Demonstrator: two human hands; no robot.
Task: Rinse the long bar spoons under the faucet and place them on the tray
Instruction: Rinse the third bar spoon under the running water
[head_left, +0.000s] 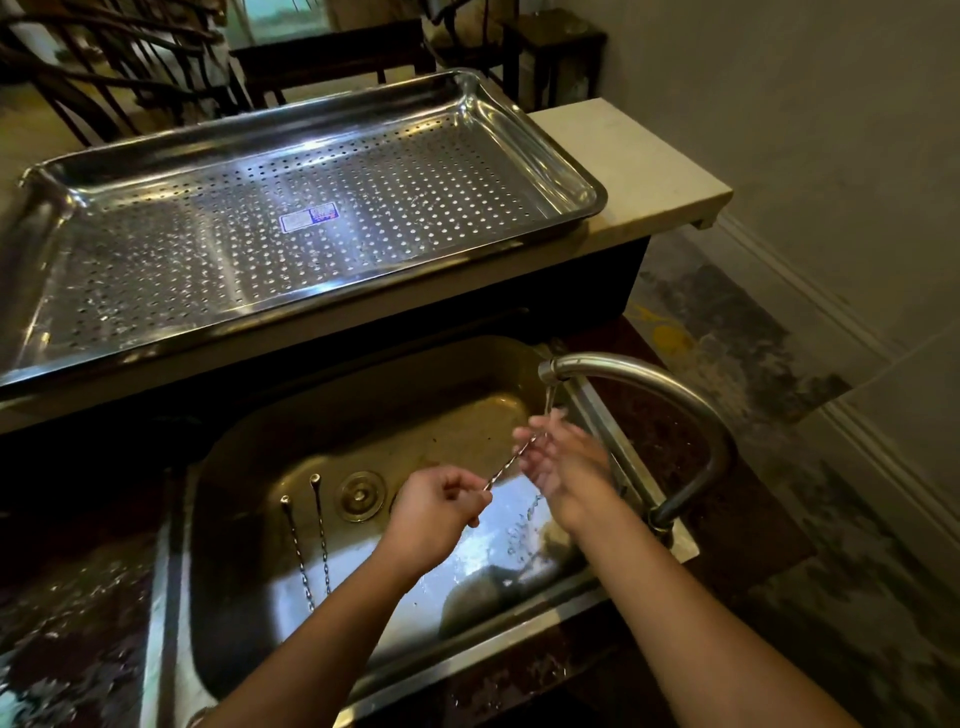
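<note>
My left hand pinches the lower end of a long twisted bar spoon, which slants up to the right. My right hand wraps its fingers around the spoon's upper end under the water that runs from the curved steel faucet. Two more bar spoons lie side by side on the bottom of the steel sink, left of the drain. The perforated steel tray sits on the raised pale counter behind the sink, with nothing on it but a blue sticker.
The drain plug is in the sink's middle. Wet dark marble countertop surrounds the sink. The pale counter's corner juts right of the tray. Dark wooden chairs and a table stand beyond it. A wall and floor lie to the right.
</note>
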